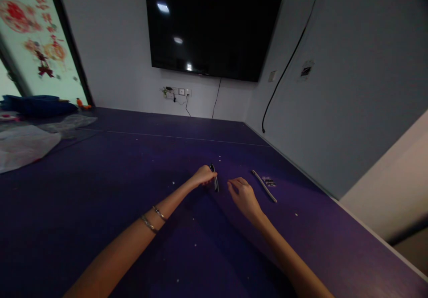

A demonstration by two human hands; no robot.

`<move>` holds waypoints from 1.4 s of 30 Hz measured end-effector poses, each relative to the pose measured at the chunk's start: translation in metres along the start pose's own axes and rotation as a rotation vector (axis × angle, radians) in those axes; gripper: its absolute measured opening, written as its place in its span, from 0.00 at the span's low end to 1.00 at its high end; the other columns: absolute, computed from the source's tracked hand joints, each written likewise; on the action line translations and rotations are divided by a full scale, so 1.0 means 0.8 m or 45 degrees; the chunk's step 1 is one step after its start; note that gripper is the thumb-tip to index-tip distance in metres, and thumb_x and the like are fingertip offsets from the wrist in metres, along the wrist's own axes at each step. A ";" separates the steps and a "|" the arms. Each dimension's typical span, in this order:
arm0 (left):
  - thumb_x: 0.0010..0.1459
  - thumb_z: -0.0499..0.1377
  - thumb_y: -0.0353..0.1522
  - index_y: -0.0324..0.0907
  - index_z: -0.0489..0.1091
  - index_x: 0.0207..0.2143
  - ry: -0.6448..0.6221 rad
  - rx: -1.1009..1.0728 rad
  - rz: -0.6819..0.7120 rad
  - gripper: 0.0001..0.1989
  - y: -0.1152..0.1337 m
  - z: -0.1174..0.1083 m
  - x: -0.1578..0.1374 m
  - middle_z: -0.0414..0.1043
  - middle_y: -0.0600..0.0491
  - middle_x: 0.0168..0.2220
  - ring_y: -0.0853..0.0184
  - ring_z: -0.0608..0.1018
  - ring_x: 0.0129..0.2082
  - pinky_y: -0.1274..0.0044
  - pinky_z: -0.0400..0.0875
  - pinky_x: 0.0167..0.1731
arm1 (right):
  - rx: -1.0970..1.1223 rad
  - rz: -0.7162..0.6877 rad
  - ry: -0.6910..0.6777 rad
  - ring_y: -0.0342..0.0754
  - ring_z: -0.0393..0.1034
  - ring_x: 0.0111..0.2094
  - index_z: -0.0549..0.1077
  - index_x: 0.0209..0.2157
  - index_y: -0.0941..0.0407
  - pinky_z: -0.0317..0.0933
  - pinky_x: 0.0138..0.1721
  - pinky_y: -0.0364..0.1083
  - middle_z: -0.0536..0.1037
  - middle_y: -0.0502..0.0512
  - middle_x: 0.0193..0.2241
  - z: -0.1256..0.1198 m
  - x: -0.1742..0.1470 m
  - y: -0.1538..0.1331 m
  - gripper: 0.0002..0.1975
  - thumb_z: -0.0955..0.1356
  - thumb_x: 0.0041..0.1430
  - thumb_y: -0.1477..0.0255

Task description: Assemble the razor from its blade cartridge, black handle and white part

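My left hand [203, 175] is closed around a thin, dark, strip-like object [216, 185]; its exact kind is too small to make out. One end pokes out above the fingers and the rest hangs below them. A short gap to the right, my right hand [244, 196] hovers over the purple surface with loosely bent fingers, the thumb slightly apart and nothing visible between them. Beyond it lies a slim, pale, slightly curved strip [264, 185]. Beside that strip is a small clear packet [269, 181] with dark pieces in it.
The wide purple surface [133, 177] carries several small white scraps. Crumpled clear plastic [28, 144] and dark blue cloth [38, 105] lie at the far left. A black cable [284, 68] hangs down the right wall. A large television [214, 26] is mounted on the back wall.
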State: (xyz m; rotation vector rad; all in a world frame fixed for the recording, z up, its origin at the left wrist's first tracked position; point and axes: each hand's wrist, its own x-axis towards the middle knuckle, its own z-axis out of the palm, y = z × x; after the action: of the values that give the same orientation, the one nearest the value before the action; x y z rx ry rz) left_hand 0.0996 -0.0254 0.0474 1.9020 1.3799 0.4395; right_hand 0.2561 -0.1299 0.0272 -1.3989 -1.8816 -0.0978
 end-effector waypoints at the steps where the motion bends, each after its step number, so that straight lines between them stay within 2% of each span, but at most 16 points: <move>1: 0.52 0.52 0.37 0.34 0.70 0.22 -0.008 0.071 -0.018 0.16 -0.006 -0.013 0.002 0.62 0.55 0.13 0.74 0.63 0.12 0.80 0.60 0.16 | -0.006 0.018 0.005 0.48 0.68 0.35 0.75 0.36 0.58 0.62 0.39 0.46 0.74 0.60 0.32 -0.002 0.001 0.003 0.14 0.59 0.59 0.70; 5: 0.48 0.53 0.34 0.34 0.69 0.20 -0.041 0.354 -0.073 0.12 -0.037 -0.055 0.015 0.62 0.55 0.13 0.74 0.64 0.12 0.81 0.61 0.16 | -0.038 0.090 -0.014 0.47 0.68 0.32 0.75 0.31 0.58 0.61 0.36 0.45 0.74 0.59 0.30 -0.005 0.003 0.012 0.15 0.59 0.59 0.70; 8: 0.46 0.54 0.34 0.35 0.69 0.20 -0.075 0.432 -0.124 0.11 -0.059 -0.068 0.023 0.61 0.55 0.12 0.75 0.63 0.11 0.81 0.60 0.16 | -0.047 0.107 -0.036 0.47 0.67 0.30 0.74 0.27 0.58 0.60 0.33 0.43 0.74 0.58 0.28 -0.006 0.002 0.014 0.16 0.58 0.59 0.69; 13: 0.45 0.54 0.34 0.35 0.71 0.21 -0.117 0.461 -0.137 0.11 -0.077 -0.065 0.028 0.61 0.55 0.12 0.74 0.64 0.12 0.81 0.61 0.17 | -0.088 0.115 -0.063 0.46 0.67 0.28 0.73 0.24 0.57 0.59 0.30 0.42 0.73 0.57 0.26 -0.005 0.000 0.021 0.17 0.58 0.59 0.69; 22: 0.49 0.53 0.39 0.36 0.70 0.19 -0.031 0.464 -0.074 0.16 -0.082 -0.060 0.021 0.62 0.54 0.12 0.73 0.66 0.14 0.81 0.60 0.19 | -0.139 0.174 -0.106 0.46 0.68 0.28 0.74 0.24 0.57 0.58 0.31 0.42 0.74 0.56 0.26 -0.004 -0.002 0.033 0.15 0.59 0.57 0.71; 26: 0.50 0.53 0.43 0.38 0.71 0.20 0.077 0.551 -0.021 0.19 -0.082 -0.059 0.013 0.68 0.50 0.17 0.69 0.72 0.21 0.81 0.61 0.23 | -0.121 0.204 -0.085 0.47 0.69 0.31 0.75 0.30 0.58 0.60 0.34 0.43 0.75 0.57 0.30 -0.011 0.004 0.050 0.13 0.60 0.56 0.72; 31: 0.50 0.52 0.47 0.40 0.72 0.27 0.112 0.602 -0.071 0.21 -0.075 -0.058 -0.002 0.74 0.46 0.28 0.63 0.75 0.30 0.78 0.63 0.26 | -0.231 0.336 -0.033 0.47 0.70 0.35 0.75 0.39 0.60 0.60 0.39 0.43 0.76 0.60 0.36 -0.033 0.019 0.094 0.15 0.61 0.52 0.74; 35: 0.48 0.54 0.47 0.40 0.72 0.31 0.110 0.659 -0.065 0.21 -0.071 -0.055 -0.007 0.74 0.43 0.34 0.58 0.76 0.36 0.76 0.65 0.29 | -0.420 0.489 -0.208 0.49 0.71 0.37 0.73 0.41 0.59 0.59 0.36 0.42 0.77 0.60 0.36 -0.057 0.025 0.130 0.15 0.61 0.52 0.75; 38: 0.48 0.55 0.45 0.40 0.72 0.35 0.121 0.717 -0.063 0.19 -0.073 -0.051 -0.004 0.74 0.43 0.37 0.58 0.75 0.39 0.77 0.67 0.31 | -0.540 0.644 -0.425 0.53 0.72 0.37 0.70 0.44 0.61 0.59 0.33 0.43 0.77 0.64 0.35 -0.068 0.022 0.149 0.17 0.63 0.54 0.67; 42: 0.50 0.53 0.42 0.40 0.72 0.38 0.153 0.770 -0.060 0.18 -0.074 -0.045 -0.004 0.74 0.43 0.40 0.59 0.75 0.40 0.76 0.68 0.33 | -0.631 0.755 -0.637 0.57 0.71 0.39 0.66 0.44 0.62 0.60 0.35 0.46 0.75 0.69 0.37 -0.071 0.017 0.158 0.23 0.61 0.56 0.57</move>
State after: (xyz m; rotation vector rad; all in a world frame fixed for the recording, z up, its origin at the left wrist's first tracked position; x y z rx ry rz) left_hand 0.0353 -0.0059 0.0290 2.3386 1.7763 0.1134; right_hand 0.3914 -0.0972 0.0289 -2.4568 -1.7970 0.0979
